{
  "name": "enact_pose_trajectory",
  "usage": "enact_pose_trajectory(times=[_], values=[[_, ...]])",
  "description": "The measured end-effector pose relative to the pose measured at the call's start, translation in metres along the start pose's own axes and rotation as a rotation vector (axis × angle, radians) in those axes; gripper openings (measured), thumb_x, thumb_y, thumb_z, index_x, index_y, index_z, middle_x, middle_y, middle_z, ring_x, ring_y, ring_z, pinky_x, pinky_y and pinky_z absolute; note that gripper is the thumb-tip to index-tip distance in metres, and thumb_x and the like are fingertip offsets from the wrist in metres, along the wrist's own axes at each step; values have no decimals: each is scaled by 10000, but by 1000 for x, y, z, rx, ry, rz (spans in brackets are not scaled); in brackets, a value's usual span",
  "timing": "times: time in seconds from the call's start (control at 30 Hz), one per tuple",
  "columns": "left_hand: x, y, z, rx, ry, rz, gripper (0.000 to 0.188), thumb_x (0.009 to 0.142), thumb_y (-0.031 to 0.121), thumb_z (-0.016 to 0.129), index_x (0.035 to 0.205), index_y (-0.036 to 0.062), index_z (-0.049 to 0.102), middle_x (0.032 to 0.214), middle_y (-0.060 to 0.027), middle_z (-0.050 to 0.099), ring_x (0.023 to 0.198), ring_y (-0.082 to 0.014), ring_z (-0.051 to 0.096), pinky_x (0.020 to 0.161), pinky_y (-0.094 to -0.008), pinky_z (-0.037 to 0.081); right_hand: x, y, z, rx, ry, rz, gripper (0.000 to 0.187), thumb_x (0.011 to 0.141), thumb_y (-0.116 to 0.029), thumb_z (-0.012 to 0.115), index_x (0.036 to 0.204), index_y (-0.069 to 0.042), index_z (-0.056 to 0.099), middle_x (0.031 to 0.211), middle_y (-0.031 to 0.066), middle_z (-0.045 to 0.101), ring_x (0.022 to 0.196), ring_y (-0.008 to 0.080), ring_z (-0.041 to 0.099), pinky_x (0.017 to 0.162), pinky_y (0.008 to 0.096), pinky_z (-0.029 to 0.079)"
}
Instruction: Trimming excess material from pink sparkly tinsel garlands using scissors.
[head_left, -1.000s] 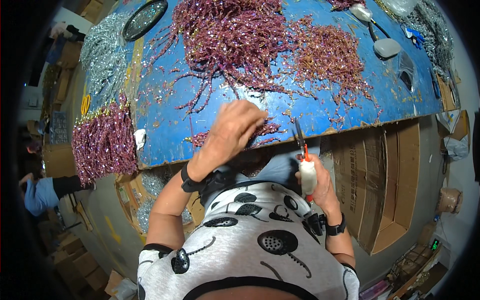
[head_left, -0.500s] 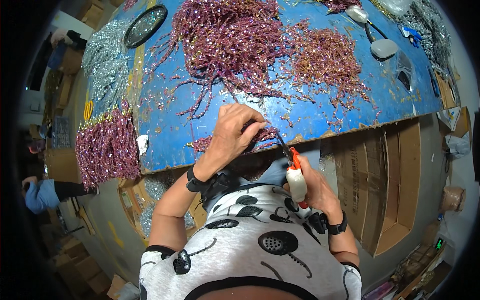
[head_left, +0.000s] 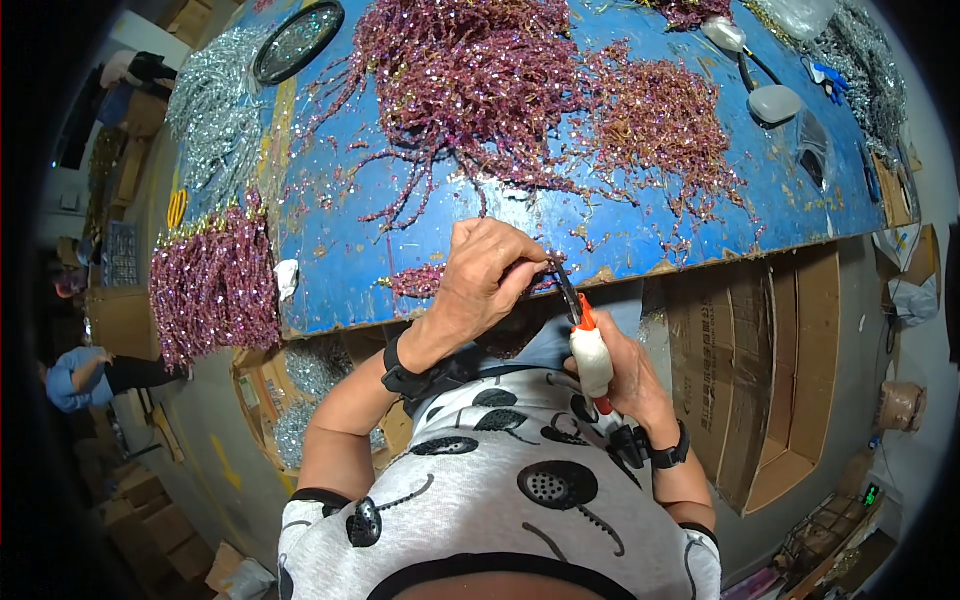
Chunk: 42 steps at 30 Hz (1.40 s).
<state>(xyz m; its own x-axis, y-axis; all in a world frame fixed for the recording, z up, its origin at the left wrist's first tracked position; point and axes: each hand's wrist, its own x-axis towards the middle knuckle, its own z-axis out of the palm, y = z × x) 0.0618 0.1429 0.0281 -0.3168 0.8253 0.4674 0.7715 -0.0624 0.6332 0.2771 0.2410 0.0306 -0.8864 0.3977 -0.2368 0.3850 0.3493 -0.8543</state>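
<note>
In the head view, the only one, a small pink bunch (head_left: 415,282) lay on the blue table (head_left: 325,290) close to its near edge, partly hidden by the left hand (head_left: 490,270). That hand's fingers were curled, thumb and forefinger drawn close together at the tips of the dark blades (head_left: 566,290); whether they pinched a strand was too small to tell. The right hand (head_left: 632,368), just off the table's near edge, was wrapped around the white handle (head_left: 592,362) of the cutting tool; how far its blades were parted could not be made out.

Judging by the layout, the work was partway along. The row of pink strands (head_left: 215,285), lined up with gold tips at the table's left edge, looked like the ordered share. The small bunch at the near edge seemed to be in hand and unfinished. Left over, by the same reading, were the large pink pile (head_left: 470,80) at the table's middle and the smaller pink heap (head_left: 655,120) toward its right, both loose and tangled.
</note>
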Motion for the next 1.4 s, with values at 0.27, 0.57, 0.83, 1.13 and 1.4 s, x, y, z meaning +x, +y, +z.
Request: enact_pose_trajectory(times=[0.27, 0.57, 0.83, 1.13, 1.4], values=[[-2, -5, -3, 42, -29, -6, 134, 802, 57, 687, 931, 78, 657, 926, -56, 664, 908, -227, 610, 888, -366, 389, -2, 15, 0, 142, 129, 137, 403, 806, -178, 762, 1133, -67, 554, 840, 152, 682, 777, 280, 703, 681, 375, 521], [-47, -19, -80, 301, 14, -228, 285, 821, 112, 704, 1099, 58, 670, 1125, -120, 657, 1083, -285, 584, 943, -395, 400, 42, 31, -90, -573, 544, -171, 485, 814, -191, 730, 1239, -42, 549, 1072, 175, 653, 946, 380, 638, 782, 429, 515], [-101, -24, -101, 342, -33, -416, 305, 797, 88, 710, 1098, 58, 674, 1149, -114, 632, 1055, -292, 568, 926, -383, 395, 66, 8, -92, -819, 591, -98, 443, 770, -182, 753, 1156, -25, 602, 1107, 160, 601, 1004, 336, 588, 844, 416, 476], [-106, -43, -98, 297, 54, -306, 180, 789, 62, 722, 964, 74, 684, 945, -76, 673, 943, -260, 601, 839, -366, 415, 76, 10, -34, -449, 349, -350, 229, 806, -34, 684, 1023, -101, 657, 886, 95, 604, 847, 303, 608, 734, 380, 489], [-115, -48, -101, 258, 74, -312, 191, 783, 26, 705, 965, 82, 717, 903, -63, 679, 887, -238, 611, 801, -355, 417, 100, -20, -2, -346, 281, -571, 254, 810, -126, 727, 1048, -59, 668, 988, 103, 628, 905, 303, 598, 770, 388, 489]])
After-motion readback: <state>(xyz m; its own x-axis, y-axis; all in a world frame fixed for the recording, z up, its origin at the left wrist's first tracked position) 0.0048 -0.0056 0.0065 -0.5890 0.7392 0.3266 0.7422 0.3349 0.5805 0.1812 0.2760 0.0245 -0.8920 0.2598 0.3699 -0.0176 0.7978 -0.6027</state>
